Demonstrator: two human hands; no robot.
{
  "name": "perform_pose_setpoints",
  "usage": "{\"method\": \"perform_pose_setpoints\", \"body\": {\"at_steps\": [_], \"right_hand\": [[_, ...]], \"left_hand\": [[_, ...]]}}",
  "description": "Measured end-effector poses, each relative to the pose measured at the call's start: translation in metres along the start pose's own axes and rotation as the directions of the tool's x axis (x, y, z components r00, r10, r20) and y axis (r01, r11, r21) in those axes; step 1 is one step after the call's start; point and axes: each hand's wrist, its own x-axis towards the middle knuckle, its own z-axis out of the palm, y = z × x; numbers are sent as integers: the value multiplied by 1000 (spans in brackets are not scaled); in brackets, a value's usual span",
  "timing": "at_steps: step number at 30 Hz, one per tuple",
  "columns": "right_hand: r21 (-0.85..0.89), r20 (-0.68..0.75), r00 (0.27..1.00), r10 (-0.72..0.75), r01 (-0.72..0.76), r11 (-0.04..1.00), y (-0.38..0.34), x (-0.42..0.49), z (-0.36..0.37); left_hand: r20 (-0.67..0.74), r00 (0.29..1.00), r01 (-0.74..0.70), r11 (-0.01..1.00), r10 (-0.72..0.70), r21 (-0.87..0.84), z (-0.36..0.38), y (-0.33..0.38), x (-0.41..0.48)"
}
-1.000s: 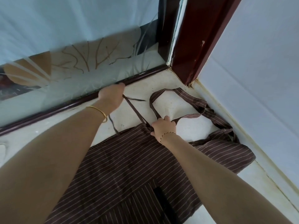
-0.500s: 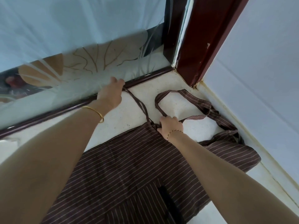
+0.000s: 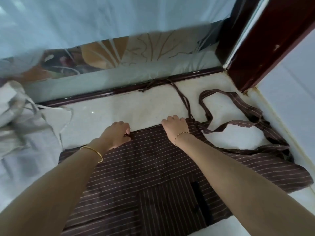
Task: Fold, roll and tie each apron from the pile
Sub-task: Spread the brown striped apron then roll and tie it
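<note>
Under both hands: brown cotton apron with thin pale stripes lies flat on the pale floor, folded narrower as far as I can judge, not yet rolled or tied.
Left of the left hand: heap of pale grey aprons, seemingly still to do.
Beyond the right hand: thin brown waist tie trails to the dark door rail; striped neck loop lies spread to the right.
Left hand: fingers curled, gripping the apron's far edge.
Right hand: fingers curled over that same edge, near the tie's root.
Progress: early; rolling looks about to start.
</note>
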Motion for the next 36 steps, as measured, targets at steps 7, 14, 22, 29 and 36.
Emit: {"method": "perform_pose_setpoints", "body": {"at_steps": [7,14,22,29,36], "right_hand": [[13,123,991,-56,55,998,9,17,-5],[86,191,981,-9,-8,996,14,26,-11],[67,213,977,35,-50,996,12,28,-11],[79,222,974,43,-62,995,13,26,-11],[-1,203,972,115,-118,993,8,27,-15]], "left_hand": [[-44,999,27,993,-22,118,3,-28,-19],[37,999,15,992,-19,122,-4,-41,-22],[98,993,49,987,-64,155,-4,-56,-33],[193,952,195,958,-236,211,-16,-89,-49],[199,927,248,916,-319,314,-21,-112,-59]]}}
